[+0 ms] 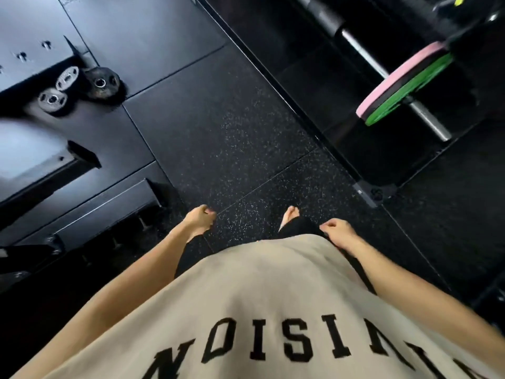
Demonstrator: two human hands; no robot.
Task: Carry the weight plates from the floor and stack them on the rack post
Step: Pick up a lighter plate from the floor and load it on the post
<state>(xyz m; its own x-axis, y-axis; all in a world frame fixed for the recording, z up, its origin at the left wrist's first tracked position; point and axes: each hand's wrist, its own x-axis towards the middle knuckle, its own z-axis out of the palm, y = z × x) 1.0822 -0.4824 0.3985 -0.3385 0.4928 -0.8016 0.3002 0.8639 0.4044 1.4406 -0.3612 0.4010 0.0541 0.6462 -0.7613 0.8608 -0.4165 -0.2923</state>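
Lowest in the frame is your beige shirt [246, 310] with black block letters across it, and both of your bare arms reach down past it toward the middle. Your left hand [199, 218], left of centre, hangs with its fingers loosely curled and nothing in them. Your right hand [337, 229], right of centre, is also loosely curled and holds nothing, sitting just beside the shirt hem. Between the two hands a bare foot [291, 214] rests on the speckled black rubber floor [246, 132]. Further out, at the upper left, three small dark weight plates [79, 87] with metal-ringed holes lie close together at the foot of a black rack [41, 58], well apart from both hands. At the upper right, a pink plate [393, 86] and a green plate [410, 97] sit touching face to face on a steel bar [426, 119].
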